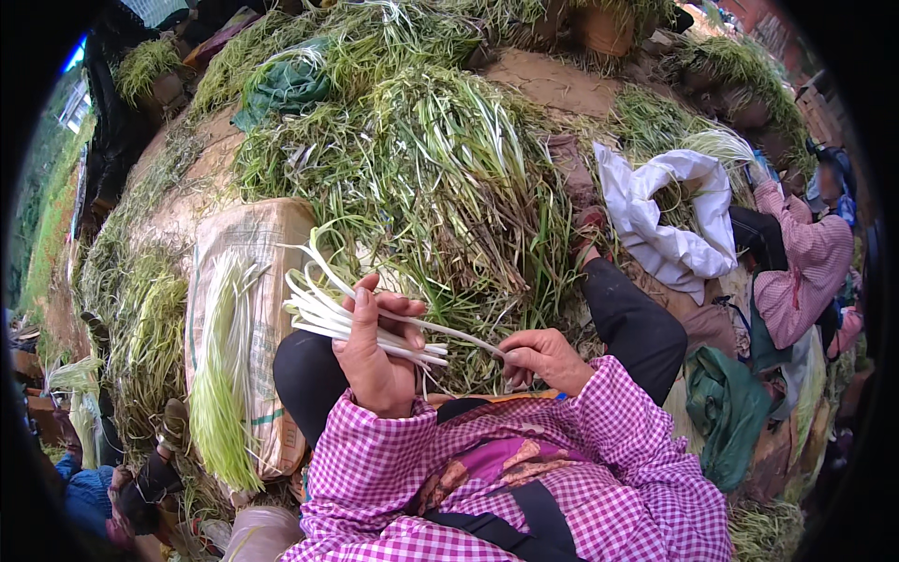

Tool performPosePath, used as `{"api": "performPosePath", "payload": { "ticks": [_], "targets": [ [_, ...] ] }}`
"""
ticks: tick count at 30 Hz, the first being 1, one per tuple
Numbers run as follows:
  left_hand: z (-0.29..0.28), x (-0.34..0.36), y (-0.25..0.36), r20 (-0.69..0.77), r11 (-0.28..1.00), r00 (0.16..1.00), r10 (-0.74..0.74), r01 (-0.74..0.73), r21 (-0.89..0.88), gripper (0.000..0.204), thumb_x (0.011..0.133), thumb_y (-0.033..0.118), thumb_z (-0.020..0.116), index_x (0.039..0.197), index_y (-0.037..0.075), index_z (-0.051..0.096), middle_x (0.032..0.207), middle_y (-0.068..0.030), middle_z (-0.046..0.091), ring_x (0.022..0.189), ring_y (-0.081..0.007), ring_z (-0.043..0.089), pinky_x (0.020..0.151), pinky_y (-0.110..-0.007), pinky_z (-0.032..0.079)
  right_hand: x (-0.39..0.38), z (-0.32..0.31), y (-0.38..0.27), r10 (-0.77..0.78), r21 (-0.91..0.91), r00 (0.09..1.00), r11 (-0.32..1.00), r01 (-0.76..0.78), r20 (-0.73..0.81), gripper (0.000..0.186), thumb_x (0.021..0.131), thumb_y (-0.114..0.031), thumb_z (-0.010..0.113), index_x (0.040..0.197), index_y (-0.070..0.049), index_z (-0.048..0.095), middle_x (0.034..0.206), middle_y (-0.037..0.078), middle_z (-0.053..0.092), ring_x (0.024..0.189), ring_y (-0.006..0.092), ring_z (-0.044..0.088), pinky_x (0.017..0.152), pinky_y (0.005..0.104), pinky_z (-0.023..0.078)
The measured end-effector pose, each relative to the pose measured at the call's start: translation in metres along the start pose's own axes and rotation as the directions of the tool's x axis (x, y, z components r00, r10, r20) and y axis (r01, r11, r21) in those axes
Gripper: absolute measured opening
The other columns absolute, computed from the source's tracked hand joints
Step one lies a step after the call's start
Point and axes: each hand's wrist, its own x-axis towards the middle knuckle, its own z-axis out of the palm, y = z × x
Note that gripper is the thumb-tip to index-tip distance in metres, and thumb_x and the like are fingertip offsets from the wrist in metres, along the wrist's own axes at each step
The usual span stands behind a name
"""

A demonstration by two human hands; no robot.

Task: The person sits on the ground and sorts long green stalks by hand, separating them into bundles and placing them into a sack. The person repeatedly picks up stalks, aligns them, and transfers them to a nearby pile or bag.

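Note:
My left hand is closed round a small bunch of long white stalks, chive-like, with their cut-looking ends beyond my fingers on the right. One stalk stretches from the bunch across to my right hand, whose thumb and fingers pinch its end. Left of my knee, a neat bundle of pale stalks with yellow-green leaves lies on a woven sack. In front of my hands spreads a large heap of the same kind of plant, untrimmed and green.
A white sack with its mouth gaping lies ahead on the right. A dark green bag is beside my right knee, and another green bag sits far left. People sit close by, one in pink checks at right, one in blue at lower left.

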Motion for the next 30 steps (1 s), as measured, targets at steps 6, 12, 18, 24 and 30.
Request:
{"api": "performPosePath", "payload": {
  "ticks": [6,12,18,24,30],
  "targets": [
    [0.005,-0.008,-0.023,0.062,0.971,0.974,-0.219,0.211,0.108,0.028,0.089,0.017,0.060,0.109,-0.001,0.052,0.080,-0.0121,0.065,0.069,-0.0237,0.066,0.042,-0.026,0.049,0.001,0.013,-0.010,-0.160,0.029,0.986,0.986,0.161,-0.038,0.017,0.090,-0.016,0.059,0.090,0.000,0.062,0.065,-0.001,0.056,0.056,0.0049,0.051,0.050,0.0189,0.043],
    [0.009,-0.010,-0.042,0.051,0.939,0.953,-0.297,0.282,0.198,0.015,0.092,0.017,0.055,0.099,0.004,0.058,0.058,-0.0034,0.054,0.069,-0.0227,0.065,0.063,-0.033,0.053,0.084,-0.055,-0.025,-0.559,-0.658,0.796,0.693,0.295,-0.232,0.030,0.087,-0.022,0.060,0.104,0.003,0.059,0.095,0.011,0.059,0.085,0.0218,0.058,0.078,0.0328,0.047],
    [0.015,-0.008,-0.039,0.044,0.938,0.942,-0.332,0.324,0.126,0.017,0.093,0.014,0.052,0.103,0.000,0.053,0.065,-0.0064,0.056,0.072,-0.0245,0.065,0.061,-0.036,0.057,0.130,-0.095,-0.010,-0.048,-0.731,0.995,0.682,-0.028,-0.083,0.037,0.090,-0.027,0.055,0.107,0.005,0.058,0.096,0.017,0.060,0.085,0.0254,0.060,0.074,0.0356,0.049],
    [0.020,-0.007,-0.036,0.021,0.931,0.933,-0.359,0.356,0.086,0.018,0.092,0.012,0.053,0.104,-0.001,0.054,0.068,-0.0094,0.057,0.066,-0.0227,0.063,0.055,-0.032,0.053,0.149,-0.117,-0.028,-0.357,-0.511,0.780,0.858,0.056,-0.515,0.018,0.087,-0.014,0.057,0.091,0.003,0.063,0.070,0.007,0.061,0.054,0.0132,0.056,0.052,0.0277,0.047],
    [0.018,-0.004,-0.036,-0.006,0.920,0.925,-0.379,0.377,0.105,0.018,0.091,0.013,0.055,0.103,-0.001,0.054,0.069,-0.0104,0.059,0.059,-0.0211,0.061,0.052,-0.031,0.052,0.201,-0.134,-0.021,-0.393,-0.788,0.746,0.548,-0.279,-0.538,0.024,0.083,-0.021,0.059,0.095,0.000,0.062,0.094,0.016,0.059,0.086,0.0314,0.057,0.079,0.0438,0.045]
  ]
}}
